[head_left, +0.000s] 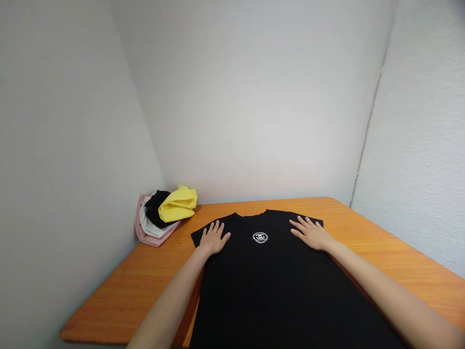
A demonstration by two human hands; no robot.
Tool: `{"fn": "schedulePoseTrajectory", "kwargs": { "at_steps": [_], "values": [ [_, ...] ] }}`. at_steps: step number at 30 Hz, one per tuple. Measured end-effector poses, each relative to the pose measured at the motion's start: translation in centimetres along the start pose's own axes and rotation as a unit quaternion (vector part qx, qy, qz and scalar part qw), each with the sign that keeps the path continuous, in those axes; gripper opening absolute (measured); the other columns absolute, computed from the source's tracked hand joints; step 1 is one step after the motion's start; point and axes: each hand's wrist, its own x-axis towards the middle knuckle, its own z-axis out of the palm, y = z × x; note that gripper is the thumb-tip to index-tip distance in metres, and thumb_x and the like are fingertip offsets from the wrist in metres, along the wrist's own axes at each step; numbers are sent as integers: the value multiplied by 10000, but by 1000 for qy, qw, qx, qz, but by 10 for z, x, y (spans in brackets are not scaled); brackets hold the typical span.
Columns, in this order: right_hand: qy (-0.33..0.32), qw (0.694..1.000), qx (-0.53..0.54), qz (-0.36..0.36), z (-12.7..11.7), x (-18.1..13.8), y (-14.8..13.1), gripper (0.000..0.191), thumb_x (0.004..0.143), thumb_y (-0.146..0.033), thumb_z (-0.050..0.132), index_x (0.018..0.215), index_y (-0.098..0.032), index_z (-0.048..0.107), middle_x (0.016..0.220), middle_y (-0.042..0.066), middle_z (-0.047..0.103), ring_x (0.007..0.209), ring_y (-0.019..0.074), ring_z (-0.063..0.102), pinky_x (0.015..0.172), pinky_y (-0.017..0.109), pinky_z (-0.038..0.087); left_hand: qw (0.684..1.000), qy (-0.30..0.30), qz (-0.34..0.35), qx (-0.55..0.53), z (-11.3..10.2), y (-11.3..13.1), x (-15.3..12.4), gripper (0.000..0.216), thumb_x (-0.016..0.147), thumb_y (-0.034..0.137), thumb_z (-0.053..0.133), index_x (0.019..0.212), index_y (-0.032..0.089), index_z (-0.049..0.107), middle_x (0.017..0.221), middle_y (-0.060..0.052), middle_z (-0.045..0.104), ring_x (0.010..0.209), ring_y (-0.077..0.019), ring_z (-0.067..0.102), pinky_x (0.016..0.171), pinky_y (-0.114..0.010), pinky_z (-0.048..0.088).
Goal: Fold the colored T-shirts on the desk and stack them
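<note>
Head view: T-shirt (261, 291) of soft, matte black cloth lies spread flat and almost wrinkle-free, its shallow curved neckline (250, 216) at 12 o'clock and its lower part running out of the picture at 6 o'clock. On its chest sits a small round badge (260, 237) in white, with interlocked letters above the word CHANEL.

Both bare hands rest palm down, gripping nothing, fingers spread. From the badge, the left hand (214, 238) is at 9 o'clock, touching the shirt beside the left-side sleeve (197, 236); the right hand (309, 233) is at 3 o'clock, touching it beside the other sleeve (318, 223). The shirt's body lies between and below them, toward 4 o'clock from the left hand and 8 o'clock from the right.

Beneath is a smooth orange-brown wooden surface (395, 257) with streaky grain and rounded corners. At 10 o'clock from the shirt, apart from it, folded cloths are piled: crumpled yellow (178, 204) on top, then black (152, 209), whitish (152, 229) and pink (154, 241). Pale walls (247, 106) stand behind, the one at 2 o'clock rough-textured.
</note>
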Motion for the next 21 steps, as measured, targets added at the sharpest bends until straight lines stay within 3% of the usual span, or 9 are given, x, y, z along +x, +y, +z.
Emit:
{"fn": "schedulePoseTrajectory", "kwargs": {
  "at_steps": [10, 21],
  "values": [
    [15, 999, -5, 45, 19, 46, 25, 643, 940, -664, 225, 1520, -388, 228, 1593, 12, 115, 1434, 354, 144, 1142, 571, 149, 999, 13, 31, -8, 5, 1, 64, 770, 914, 677, 79, 1522, 234, 247, 1606, -29, 111, 1487, -237, 76, 1184, -500, 127],
    [-1, 999, -8, 48, 11, 47, 21, 656, 941, -674, 191, 1527, -380, 204, 1593, 14, 119, 1444, 332, 119, 1152, 544, 137, 1000, 13, 27, -2, 5, 2, 67, 764, 920, 664, 85, 1523, 222, 242, 1607, -39, 117, 1487, -243, 77, 1184, -498, 135]
  ]
}}
